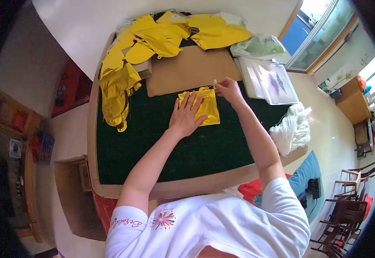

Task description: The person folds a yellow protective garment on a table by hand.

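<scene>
A piece of shiny gold foil (212, 112), folded into a flat square, lies on the dark green mat (153, 159). It looks like a deflated foil balloon. My left hand (185, 115) rests flat on its left part, fingers spread and holding nothing. At the square's upper right corner, my right hand (229, 91) has thumb and fingers pinched together on a small white piece (215, 84), too small to make out clearly. Several more flat gold foil balloons (164, 36) with small tabs are heaped along the far and left sides of the table.
Behind the square lies a brown cardboard sheet (192, 66). Clear plastic bags (269, 81) are stacked at the right, with a bundle of white string (291, 131) nearer me at the edge. A teal cushion (305, 180) and wooden chairs (346, 210) stand right of the table.
</scene>
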The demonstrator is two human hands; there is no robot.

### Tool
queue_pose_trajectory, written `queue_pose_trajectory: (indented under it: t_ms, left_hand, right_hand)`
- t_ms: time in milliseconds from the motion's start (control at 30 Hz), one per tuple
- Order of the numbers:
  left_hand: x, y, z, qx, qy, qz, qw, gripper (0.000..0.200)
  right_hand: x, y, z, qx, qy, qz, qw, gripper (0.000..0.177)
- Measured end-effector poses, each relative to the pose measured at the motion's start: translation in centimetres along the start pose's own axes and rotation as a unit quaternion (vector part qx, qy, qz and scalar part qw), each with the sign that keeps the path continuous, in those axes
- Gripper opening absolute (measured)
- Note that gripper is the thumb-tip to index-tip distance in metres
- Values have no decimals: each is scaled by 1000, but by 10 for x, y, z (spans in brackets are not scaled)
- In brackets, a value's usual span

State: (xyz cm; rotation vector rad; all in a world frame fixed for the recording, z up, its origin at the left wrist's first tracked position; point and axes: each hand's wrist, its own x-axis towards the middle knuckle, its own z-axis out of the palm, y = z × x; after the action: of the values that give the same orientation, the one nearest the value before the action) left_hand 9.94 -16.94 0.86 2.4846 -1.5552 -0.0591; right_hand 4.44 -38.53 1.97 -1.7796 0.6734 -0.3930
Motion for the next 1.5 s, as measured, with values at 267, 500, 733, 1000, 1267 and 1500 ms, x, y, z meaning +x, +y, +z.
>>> queue_pose_trajectory:
  t_ms: [267, 500, 733, 1000, 1267, 1500]
  left_hand:
    - [-1, -1, 1, -17, 19, -1, 1000, 72]
    - [-1, -1, 1, -21, 17, -3, 1000, 74]
    - [-1, -2, 3, -15, 24, 6, 1000, 71]
    - [-1, -2, 6, -13, 43, 11, 999, 66]
    - [1, -3, 11, -15, 38, 13, 999, 64]
    - [0, -1, 7, 19, 10, 8, 1000, 65]
  right_hand:
    - [-3, 6, 6, 204, -28, 78, 975, 16]
    - [-17, -9, -1, -58, -272, 107, 955, 19]
    - [-32, -23, -36, 2, -339, 96, 936, 19]
    - [-49, -15, -27, 37, -170, 63, 983, 21]
    - [-91, 21, -37, -245, -81, -285, 923, 45]
    - [-119, 6, -34, -429, -132, -346, 824, 52]
